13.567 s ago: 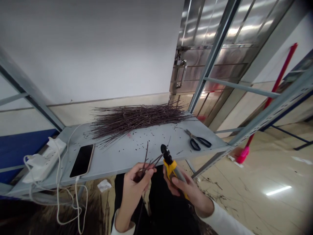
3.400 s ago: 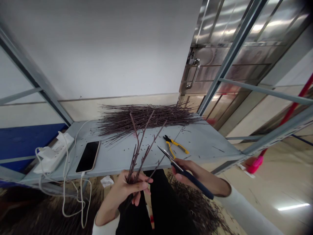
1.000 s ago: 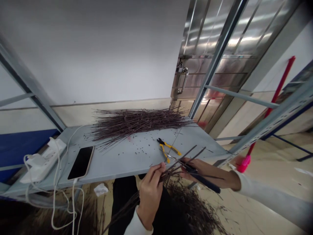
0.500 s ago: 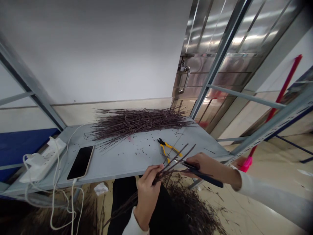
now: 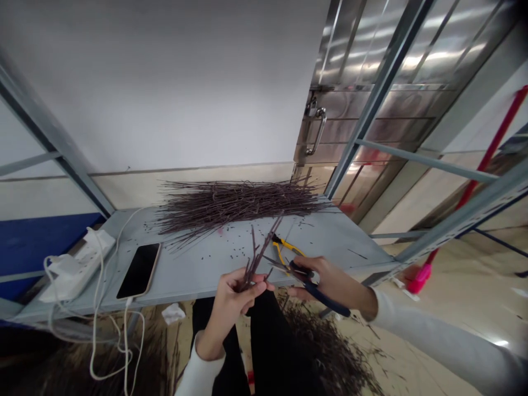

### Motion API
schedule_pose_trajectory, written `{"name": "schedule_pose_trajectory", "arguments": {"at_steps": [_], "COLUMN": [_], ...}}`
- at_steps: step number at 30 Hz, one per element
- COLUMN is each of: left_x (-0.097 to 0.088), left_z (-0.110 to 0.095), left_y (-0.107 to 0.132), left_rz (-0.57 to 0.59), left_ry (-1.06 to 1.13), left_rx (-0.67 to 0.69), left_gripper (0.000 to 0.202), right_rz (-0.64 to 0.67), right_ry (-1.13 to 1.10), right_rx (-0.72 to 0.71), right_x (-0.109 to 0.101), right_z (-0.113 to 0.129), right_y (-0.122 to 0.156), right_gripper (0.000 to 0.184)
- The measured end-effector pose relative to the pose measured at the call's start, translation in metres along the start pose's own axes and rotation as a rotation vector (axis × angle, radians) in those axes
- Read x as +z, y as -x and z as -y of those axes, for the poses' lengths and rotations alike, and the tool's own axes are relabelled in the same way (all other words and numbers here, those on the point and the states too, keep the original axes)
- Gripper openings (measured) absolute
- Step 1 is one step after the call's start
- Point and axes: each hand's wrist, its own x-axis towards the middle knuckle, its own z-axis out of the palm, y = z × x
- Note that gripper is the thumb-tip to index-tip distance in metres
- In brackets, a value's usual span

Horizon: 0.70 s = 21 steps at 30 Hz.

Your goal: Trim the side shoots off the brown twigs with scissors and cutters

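Note:
Closed around a few thin dark twigs is my left hand, just in front of the shelf's front edge; the twigs point up and away. My right hand grips dark-handled scissors, whose blades reach left towards the twigs. Whether the blades touch any twig I cannot tell. Yellow-handled pliers lie on the shelf behind the scissors, partly covered by them. Farther back a large pile of long dark twigs stretches across the shelf.
On the grey shelf a phone lies left, plugged into a cable, beside a white power strip. Small dark bits are scattered about. A heap of twig cuttings covers the floor below. Metal uprights frame the shelf.
My left hand has turned, so the twigs now stand steeper and point farther left. My right hand with the scissors has shifted left. The view has swung slightly.

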Motion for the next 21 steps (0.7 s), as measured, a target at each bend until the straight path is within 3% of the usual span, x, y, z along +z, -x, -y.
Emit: {"name": "schedule_pose_trajectory", "arguments": {"at_steps": [6,11,16,21], "left_x": [-0.003,-0.004,-0.015,-0.017], "left_z": [-0.005,-0.010,-0.016,-0.021], "left_y": [0.000,-0.002,-0.003,0.002], "left_rz": [-0.117,-0.142,-0.253,-0.216], "left_ry": [0.042,0.044,0.117,0.100], "left_rx": [0.007,-0.007,0.031,0.041], "left_gripper": [0.035,0.036,0.038,0.038], "right_rz": [-0.011,0.045,0.009,-0.214], "right_ry": [-0.029,-0.061,0.026,0.228], "right_rx": [0.115,0.168,0.266,0.607], "right_x": [0.008,0.005,-0.007,-0.008], "right_z": [-0.008,-0.022,-0.089,-0.167], "right_y": [-0.001,0.012,0.031,0.030], "right_gripper": [0.049,0.043,0.034,0.029]}}
